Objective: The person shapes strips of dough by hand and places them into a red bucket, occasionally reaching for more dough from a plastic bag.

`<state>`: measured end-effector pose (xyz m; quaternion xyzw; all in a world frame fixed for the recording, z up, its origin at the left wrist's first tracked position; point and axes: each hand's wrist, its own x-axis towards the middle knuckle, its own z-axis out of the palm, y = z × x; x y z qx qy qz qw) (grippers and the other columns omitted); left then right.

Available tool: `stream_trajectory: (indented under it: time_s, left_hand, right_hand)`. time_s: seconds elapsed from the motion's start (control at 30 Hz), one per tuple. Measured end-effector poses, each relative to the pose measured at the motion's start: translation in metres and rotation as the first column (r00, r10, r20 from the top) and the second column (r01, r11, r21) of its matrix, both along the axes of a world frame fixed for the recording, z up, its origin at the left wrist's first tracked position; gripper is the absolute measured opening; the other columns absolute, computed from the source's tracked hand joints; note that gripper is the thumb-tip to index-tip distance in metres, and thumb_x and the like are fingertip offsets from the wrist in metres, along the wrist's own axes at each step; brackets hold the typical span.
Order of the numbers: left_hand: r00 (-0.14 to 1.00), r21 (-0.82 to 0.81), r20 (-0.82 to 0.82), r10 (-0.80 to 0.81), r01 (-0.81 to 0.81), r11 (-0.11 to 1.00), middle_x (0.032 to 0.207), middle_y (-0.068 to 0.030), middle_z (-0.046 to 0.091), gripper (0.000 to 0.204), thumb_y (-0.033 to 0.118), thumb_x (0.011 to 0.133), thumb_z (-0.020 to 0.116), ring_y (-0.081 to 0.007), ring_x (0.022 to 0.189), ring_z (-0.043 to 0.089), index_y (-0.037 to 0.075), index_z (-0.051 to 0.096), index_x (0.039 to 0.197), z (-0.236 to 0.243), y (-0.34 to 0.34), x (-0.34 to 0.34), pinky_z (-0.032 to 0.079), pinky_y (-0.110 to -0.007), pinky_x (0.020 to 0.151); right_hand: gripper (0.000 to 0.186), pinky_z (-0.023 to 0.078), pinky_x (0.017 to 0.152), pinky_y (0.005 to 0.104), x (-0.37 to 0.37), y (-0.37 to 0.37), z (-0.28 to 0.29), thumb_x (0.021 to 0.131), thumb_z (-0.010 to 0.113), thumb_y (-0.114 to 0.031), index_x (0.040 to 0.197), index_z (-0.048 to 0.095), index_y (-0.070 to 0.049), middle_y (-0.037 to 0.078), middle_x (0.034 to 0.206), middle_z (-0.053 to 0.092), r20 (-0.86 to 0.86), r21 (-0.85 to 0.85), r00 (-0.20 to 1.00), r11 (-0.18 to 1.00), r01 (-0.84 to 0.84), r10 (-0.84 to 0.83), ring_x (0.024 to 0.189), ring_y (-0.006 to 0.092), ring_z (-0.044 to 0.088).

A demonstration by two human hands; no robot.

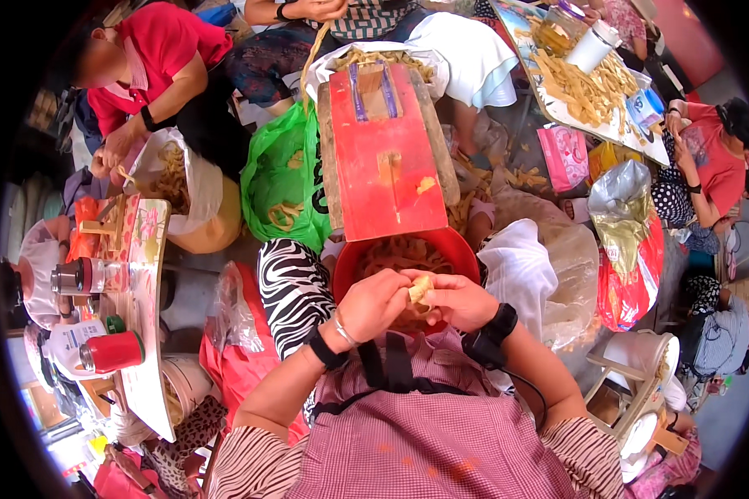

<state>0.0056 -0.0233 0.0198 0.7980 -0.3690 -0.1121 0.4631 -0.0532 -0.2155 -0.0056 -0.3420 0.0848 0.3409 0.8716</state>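
A small pale yellow, crumpled-looking piece [422, 289] is pinched between my two hands, above a red tub [466, 256]. My left hand [371, 306] closes its fingers on the near-left side of the piece. On its right side, my right hand [464, 301] holds it with thumb and fingers. Inside the tub lie brownish strips [404, 252], partly hidden by my hands. Just beyond the tub stands a bench-like red board [366, 179] with a small yellow scrap [426, 185] on it. What kind of food the piece is, I cannot tell.
A green plastic bag [279, 179] with a few strips stands left of the board. Farther left, a co-worker in red [162, 62] handles strips over a lined bucket [212, 208]. Side tables hold jars [112, 353] and a strip pile [578, 87]. Bags [628, 249] stand at right.
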Motion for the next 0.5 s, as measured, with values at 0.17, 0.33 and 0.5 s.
stream_trajectory:
  time_s: [0.17,0.33,0.5]
  left_hand:
    - [0.991,0.125,-0.115,0.066,-0.051,0.991,0.074,-0.0135,0.054,0.016,0.020,0.083,0.056,-0.0309,0.067,0.056,0.004,0.055,0.083,-0.005,0.007,-0.004,0.044,-0.038,0.059]
    - [0.874,-0.012,-0.482,0.068,-0.085,0.996,0.057,-0.0059,0.049,0.022,0.016,0.087,0.053,-0.0124,0.050,0.046,0.001,0.052,0.071,0.000,0.018,-0.001,0.038,-0.026,0.048]
    - [0.713,-0.162,-0.701,0.030,-0.199,0.966,0.058,0.0014,0.049,0.024,0.016,0.088,0.051,-0.0041,0.052,0.044,0.002,0.052,0.069,0.013,0.018,-0.016,0.036,-0.021,0.047]
  right_hand:
    - [0.035,0.040,0.052,0.0198,0.006,-0.002,0.016,0.087,0.054,-0.020,0.118,0.047,-0.006,0.002,0.082,0.057,0.037,-0.270,0.996,0.961,-0.067,0.080,0.063,0.0064,0.050]
    - [0.013,0.025,0.040,0.0184,0.012,-0.044,0.013,0.085,0.056,-0.017,0.087,0.056,-0.005,-0.004,0.061,0.045,0.042,-0.462,0.996,0.885,-0.054,0.083,0.047,0.0027,0.034]
    - [0.014,0.026,0.041,0.0181,0.012,-0.048,0.023,0.085,0.057,-0.018,0.087,0.059,-0.004,-0.005,0.061,0.047,0.072,-0.546,0.995,0.838,-0.023,0.075,0.048,0.0024,0.036]
